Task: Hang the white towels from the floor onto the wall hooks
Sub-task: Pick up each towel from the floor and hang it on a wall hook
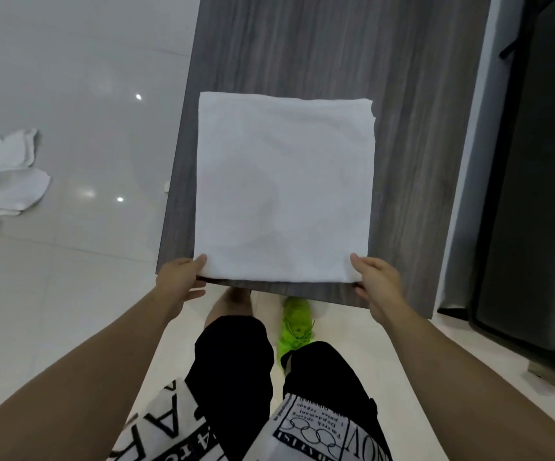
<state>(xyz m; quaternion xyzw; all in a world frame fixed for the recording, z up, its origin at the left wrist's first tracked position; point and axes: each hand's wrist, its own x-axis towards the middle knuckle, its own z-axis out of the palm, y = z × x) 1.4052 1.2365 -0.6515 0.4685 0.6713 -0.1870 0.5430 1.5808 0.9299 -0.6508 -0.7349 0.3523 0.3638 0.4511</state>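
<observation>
A grey wood-grain tabletop (pixel 302 61) stood over glossy white floor tiles (pixel 80 94), beside a bright green sneaker (pixel 294 331).

Only readable stuff sits on the person's black-and-white printed shorts (pixel 316 434): big letters like "AA" and "NOV", upside down; the fine print there stays illegible.

A single head-worn camera looks steeply down from above, close over a grey wooden table (pixel 402 78) that runs from near to far, with glossy floor (pixel 70 94) to the left.
</observation>
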